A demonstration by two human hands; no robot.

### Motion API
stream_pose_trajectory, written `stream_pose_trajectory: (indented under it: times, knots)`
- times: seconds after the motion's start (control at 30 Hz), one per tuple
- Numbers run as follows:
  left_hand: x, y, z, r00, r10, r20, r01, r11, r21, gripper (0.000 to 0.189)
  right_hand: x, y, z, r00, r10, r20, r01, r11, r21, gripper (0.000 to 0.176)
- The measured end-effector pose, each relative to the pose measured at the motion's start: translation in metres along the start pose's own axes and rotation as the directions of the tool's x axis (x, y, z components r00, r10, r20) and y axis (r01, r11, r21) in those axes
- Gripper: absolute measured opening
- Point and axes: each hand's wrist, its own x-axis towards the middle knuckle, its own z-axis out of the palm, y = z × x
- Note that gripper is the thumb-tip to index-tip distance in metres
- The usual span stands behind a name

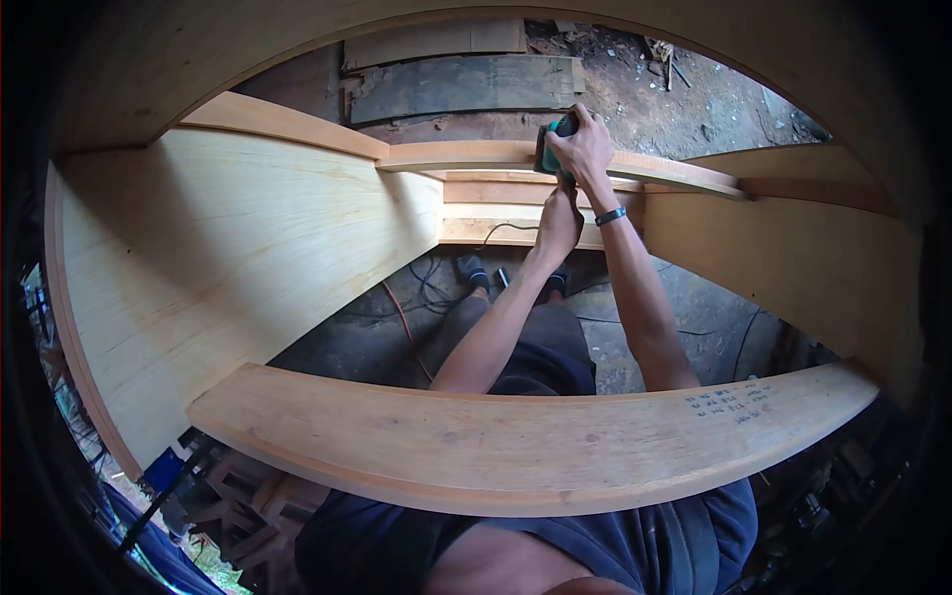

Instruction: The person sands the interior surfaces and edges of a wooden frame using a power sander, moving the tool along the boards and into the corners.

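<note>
A teal-and-black power sander (550, 149) is held against the narrow wooden rail (456, 155) on the far side of a wooden frame. My right hand (585, 149) wraps over the top of the sander, with a dark band on that wrist. Just below it, my left hand (561, 220) is closed around the lower part of the sander, its fingers partly hidden. Both arms reach forward beneath a wide near board (516, 436), which crosses in front of my chest and has handwriting at its right end.
Pale plywood panels stand at left (248, 238) and right (773, 248). A dark cord (506, 228) hangs by the lower slats; more cables and a red hose (399, 312) lie near my feet. Planks (466, 89) rest on the dirt ground beyond. Wooden pieces (253, 511) are stacked at lower left.
</note>
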Motion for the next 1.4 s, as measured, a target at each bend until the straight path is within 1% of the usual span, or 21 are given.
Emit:
stream_pose_trajectory:
  times: [0.13,0.23,0.27,0.3,0.37,0.4,0.47,0.5,0.57,0.6,0.7,0.77,0.83,0.87,1.0,1.03,1.1,1.13,1.17,1.27,1.4]
  knots:
    - [-0.001,0.002,-0.001,0.999,-0.002,-0.04,0.003,1.0,0.02,0.042,0.003,-0.001,0.004,1.0,-0.016,0.016,0.016,1.0,0.013,0.049]
    - [-0.005,-0.005,-0.023,0.997,-0.061,-0.056,0.064,0.997,0.045,0.039,-0.006,-0.025,0.013,0.999,-0.021,0.035,0.02,1.0,0.01,0.048]
    - [-0.007,-0.006,-0.034,0.995,-0.044,-0.088,0.048,0.998,0.039,0.038,-0.009,-0.034,0.022,0.999,-0.028,0.04,0.027,0.999,0.027,0.047]
    - [-0.008,-0.006,-0.047,0.992,-0.104,-0.073,0.108,0.993,0.045,0.037,-0.014,-0.046,0.028,0.998,-0.034,0.046,0.032,0.999,0.043,0.046]
    - [-0.011,-0.023,-0.067,0.983,-0.092,-0.157,0.098,0.995,0.028,0.036,-0.022,-0.071,0.043,0.996,-0.039,0.075,0.035,0.998,0.052,0.045]
    - [-0.011,-0.025,-0.082,0.983,-0.092,-0.158,0.098,0.995,0.031,0.036,-0.024,-0.084,0.052,0.995,-0.056,0.082,0.051,0.997,0.062,0.044]
    - [-0.012,-0.032,-0.113,0.979,-0.173,-0.11,0.181,0.981,0.068,0.033,-0.03,-0.109,0.071,0.994,-0.067,0.092,0.059,0.995,0.084,0.045]
    - [-0.011,-0.036,-0.127,0.98,-0.124,-0.158,0.134,0.989,0.054,0.032,-0.033,-0.121,0.08,0.994,-0.065,0.09,0.058,0.995,0.081,0.045]
    - [-0.01,-0.044,-0.154,0.978,-0.154,-0.139,0.164,0.984,0.066,0.032,-0.038,-0.142,0.096,0.995,-0.073,0.072,0.066,0.994,0.088,0.046]
    - [-0.009,-0.054,-0.162,0.981,-0.101,-0.164,0.113,0.991,0.065,0.034,-0.04,-0.15,0.102,0.992,-0.092,0.081,0.085,0.993,0.084,0.048]
    - [-0.007,-0.07,-0.173,0.98,-0.039,-0.197,0.05,0.997,0.052,0.035,-0.042,-0.165,0.113,0.99,-0.116,0.083,0.109,0.991,0.081,0.048]
    - [-0.003,-0.067,-0.174,0.987,-0.058,-0.149,0.067,0.996,0.058,0.038,-0.036,-0.162,0.112,0.995,-0.08,0.062,0.076,0.995,0.064,0.048]
    - [0.001,-0.062,-0.168,0.995,-0.043,-0.091,0.046,0.999,0.026,0.04,-0.033,-0.153,0.101,0.999,-0.021,0.048,0.02,0.999,0.036,0.049]
    - [0.002,-0.057,-0.164,0.993,-0.077,-0.09,0.075,0.997,-0.021,0.036,-0.029,-0.148,0.096,0.999,-0.006,0.05,0.005,1.0,0.012,0.049]
    - [0.005,-0.056,-0.154,0.996,-0.088,0.0,0.088,0.996,-0.029,0.042,-0.025,-0.129,0.095,1.0,0.02,0.023,-0.019,0.999,-0.026,0.049]
    - [0.005,-0.057,-0.156,0.996,-0.085,0.0,0.085,0.996,-0.034,0.042,-0.025,-0.132,0.094,0.999,0.037,0.022,-0.037,0.999,-0.03,0.049]
    - [0.001,-0.062,-0.165,0.996,-0.084,0.004,0.084,0.996,0.0,0.053,-0.03,-0.141,0.104,1.0,0.008,-0.002,-0.009,0.999,-0.044,0.049]
    - [0.0,-0.069,-0.172,1.0,-0.025,-0.017,0.025,1.0,-0.008,0.054,-0.034,-0.153,0.106,1.0,-0.019,-0.005,0.019,1.0,-0.017,0.048]
    - [-0.001,-0.075,-0.178,0.999,-0.016,-0.047,0.015,1.0,-0.024,0.053,-0.037,-0.165,0.107,0.999,-0.02,0.034,0.02,1.0,-0.003,0.049]
    - [0.001,-0.074,-0.2,0.991,-0.115,-0.064,0.115,0.993,-0.006,0.049,-0.038,-0.184,0.127,0.997,-0.054,0.06,0.053,0.998,0.027,0.051]
    - [0.001,-0.078,-0.209,0.987,-0.105,-0.121,0.106,0.994,0.001,0.045,-0.041,-0.196,0.135,0.996,-0.072,0.054,0.069,0.996,0.055,0.051]
